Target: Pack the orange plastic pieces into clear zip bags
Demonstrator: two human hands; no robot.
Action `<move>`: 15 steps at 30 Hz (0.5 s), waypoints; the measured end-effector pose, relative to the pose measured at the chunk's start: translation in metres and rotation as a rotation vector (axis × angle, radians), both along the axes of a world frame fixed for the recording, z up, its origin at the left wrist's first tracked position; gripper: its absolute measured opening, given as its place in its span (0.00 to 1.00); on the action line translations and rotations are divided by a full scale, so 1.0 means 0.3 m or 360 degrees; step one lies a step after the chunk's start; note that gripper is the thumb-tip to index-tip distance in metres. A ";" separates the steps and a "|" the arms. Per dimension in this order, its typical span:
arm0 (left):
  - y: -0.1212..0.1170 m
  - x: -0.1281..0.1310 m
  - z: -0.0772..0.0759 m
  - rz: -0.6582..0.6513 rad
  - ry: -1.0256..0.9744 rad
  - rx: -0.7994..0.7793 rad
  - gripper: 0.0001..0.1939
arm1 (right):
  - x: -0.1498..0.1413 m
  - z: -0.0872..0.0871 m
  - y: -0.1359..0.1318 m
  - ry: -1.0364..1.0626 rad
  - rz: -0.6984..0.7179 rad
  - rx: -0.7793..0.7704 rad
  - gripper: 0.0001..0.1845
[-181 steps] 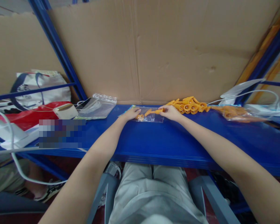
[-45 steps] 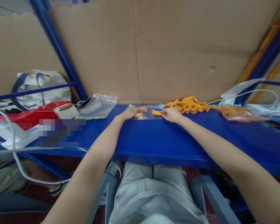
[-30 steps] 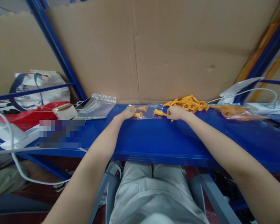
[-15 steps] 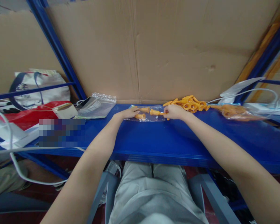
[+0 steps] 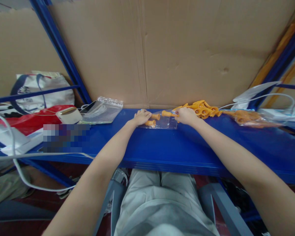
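A small clear plastic bag (image 5: pixel 166 123) lies on the blue shelf (image 5: pixel 177 147) and holds two orange plastic pieces (image 5: pixel 152 119). My left hand (image 5: pixel 140 117) is curled shut on the bag's left end. My right hand (image 5: pixel 186 115) pinches another orange piece (image 5: pixel 167 113) at the bag's right opening, its tip pointing left into the bag. A pile of several loose orange pieces (image 5: pixel 203 108) sits just behind my right hand against the cardboard wall.
A stack of clear bags (image 5: pixel 102 110) lies to the left, with a red bag (image 5: pixel 27 121), a white tote (image 5: pixel 43 91) and white cables beyond. At the right lie a filled bag of orange pieces (image 5: pixel 248 118) and white wrapping. Cardboard (image 5: pixel 162 52) backs the shelf.
My right hand took another orange piece from near the pile and brought it to the bag's opening. My left hand closed more tightly on the bag's left end and lifted it slightly.
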State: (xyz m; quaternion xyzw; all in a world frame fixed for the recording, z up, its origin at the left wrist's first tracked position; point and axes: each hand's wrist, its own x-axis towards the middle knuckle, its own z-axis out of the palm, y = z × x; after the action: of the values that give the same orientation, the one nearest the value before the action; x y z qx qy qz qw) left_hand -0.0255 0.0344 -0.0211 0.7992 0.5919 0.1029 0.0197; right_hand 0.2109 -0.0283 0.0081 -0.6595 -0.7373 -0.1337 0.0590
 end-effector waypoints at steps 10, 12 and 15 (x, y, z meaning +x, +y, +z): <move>0.082 -0.030 -0.036 -0.0397 -0.0218 -0.0033 0.27 | -0.032 -0.006 -0.019 -0.0023 0.0053 -0.0045 0.18; 0.075 -0.030 -0.032 -0.0441 -0.0253 -0.0042 0.27 | -0.040 -0.008 -0.022 -0.0017 0.0054 -0.0066 0.18; 0.060 -0.029 -0.027 -0.0481 -0.0319 -0.0084 0.26 | -0.051 -0.012 -0.028 -0.0002 0.0088 -0.0089 0.18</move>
State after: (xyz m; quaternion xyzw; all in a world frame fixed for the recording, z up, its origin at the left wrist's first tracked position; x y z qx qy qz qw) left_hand -0.0343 0.0524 -0.0290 0.8640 0.4626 0.1623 0.1146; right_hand 0.1957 -0.0367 0.0044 -0.6402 -0.7587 -0.1118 0.0439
